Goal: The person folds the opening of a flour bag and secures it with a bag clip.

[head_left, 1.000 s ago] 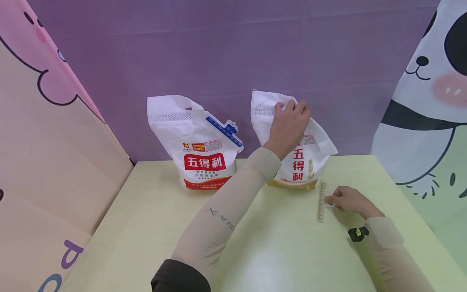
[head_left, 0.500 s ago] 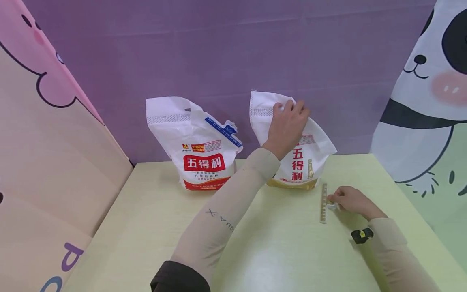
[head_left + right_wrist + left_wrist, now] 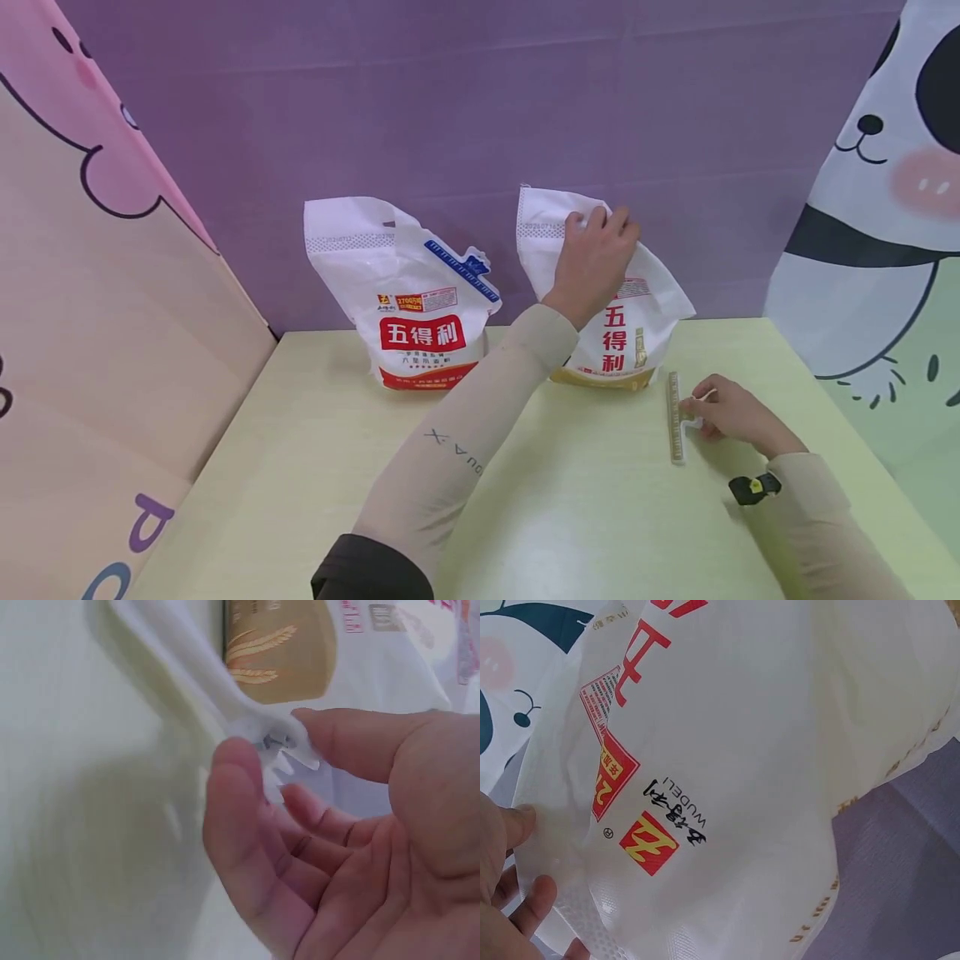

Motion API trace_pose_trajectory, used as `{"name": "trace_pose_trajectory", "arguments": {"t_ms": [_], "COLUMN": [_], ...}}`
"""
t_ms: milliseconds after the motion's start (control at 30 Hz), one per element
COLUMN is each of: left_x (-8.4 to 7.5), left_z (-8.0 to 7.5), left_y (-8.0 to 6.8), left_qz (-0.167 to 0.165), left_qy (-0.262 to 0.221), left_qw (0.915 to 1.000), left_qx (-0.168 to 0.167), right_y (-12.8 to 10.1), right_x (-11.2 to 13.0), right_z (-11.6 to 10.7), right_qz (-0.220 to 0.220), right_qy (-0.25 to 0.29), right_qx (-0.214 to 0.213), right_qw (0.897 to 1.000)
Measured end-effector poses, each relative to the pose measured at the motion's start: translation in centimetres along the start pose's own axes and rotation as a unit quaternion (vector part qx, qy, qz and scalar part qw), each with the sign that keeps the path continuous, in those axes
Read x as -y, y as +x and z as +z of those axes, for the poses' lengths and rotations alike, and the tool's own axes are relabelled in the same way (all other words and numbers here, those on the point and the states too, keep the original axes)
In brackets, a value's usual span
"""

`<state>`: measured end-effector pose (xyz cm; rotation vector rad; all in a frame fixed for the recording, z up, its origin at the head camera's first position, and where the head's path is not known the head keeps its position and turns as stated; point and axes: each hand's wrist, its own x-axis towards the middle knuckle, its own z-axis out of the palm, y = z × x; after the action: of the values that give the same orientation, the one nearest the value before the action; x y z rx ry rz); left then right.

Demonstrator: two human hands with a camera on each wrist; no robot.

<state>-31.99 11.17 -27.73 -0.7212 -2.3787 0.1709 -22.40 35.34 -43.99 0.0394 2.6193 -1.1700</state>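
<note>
On the right stands a white flour bag [image 3: 654, 304] with red characters and a gold base. My left hand [image 3: 596, 262] grips its upper edge. The left wrist view shows that hand's fingers [image 3: 536, 904] at the edge of the bag [image 3: 735, 735], beside a dotted band. Between thumb and fingers, my right hand [image 3: 735, 414] pinches a bag sealing clip [image 3: 675, 421] by its small handle. From the head the clip's face looks pale gold; in the right wrist view the clip [image 3: 187, 664] shows a white back. It is held beside the bag's lower right corner.
A second white flour bag [image 3: 397, 267] with red labels stands to the left, with a blue sealing clip [image 3: 461, 271] across its upper right corner. Behind the pale table [image 3: 570, 500] hangs a purple backdrop [image 3: 450, 100]. A panda-printed panel [image 3: 862, 292] borders the right side.
My right hand has moved slightly right with the sealing clip, which is tilted a little more. My left hand keeps its hold on the flour bag, unmoved.
</note>
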Motion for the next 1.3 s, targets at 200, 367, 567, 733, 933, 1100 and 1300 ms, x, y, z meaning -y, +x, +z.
{"name": "trace_pose_trajectory", "arguments": {"t_ms": [200,367,567,733,933,1100,1300], "left_x": [0.1,0.1,0.1,0.0,-0.1,-0.1,0.0], "left_z": [-0.2,-0.2,-0.1,-0.1,-0.2,-0.2,-0.2], "left_y": [-0.1,-0.1,-0.2,-0.1,-0.2,-0.2,-0.1], "left_qz": [0.001,0.0,-0.001,0.001,0.004,0.004,0.001], "left_qy": [-0.001,-0.007,-0.011,-0.01,-0.017,-0.016,-0.01], "left_qw": [1.0,1.0,0.9999,0.9999,0.9998,0.9998,0.9999], "left_qx": [0.0,-0.001,0.001,0.004,0.011,0.009,0.01], "right_y": [-0.7,-1.3,-2.0,-2.4,-3.0,-3.2,-3.1], "right_x": [1.0,1.8,2.7,3.5,4.7,5.6,6.8], "right_z": [-1.3,-2.4,-3.3,-3.6,-3.5,-3.5,-3.7], "right_qz": [-0.021,-0.038,-0.056,-0.065,-0.06,-0.071,-0.091], "right_qy": [0.009,-0.009,-0.007,0.012,0.006,-0.005,-0.046], "right_qx": [-0.014,-0.049,-0.119,-0.19,-0.252,-0.283,-0.326], "right_qw": [1.0,0.998,0.991,0.98,0.966,0.956,0.94]}}
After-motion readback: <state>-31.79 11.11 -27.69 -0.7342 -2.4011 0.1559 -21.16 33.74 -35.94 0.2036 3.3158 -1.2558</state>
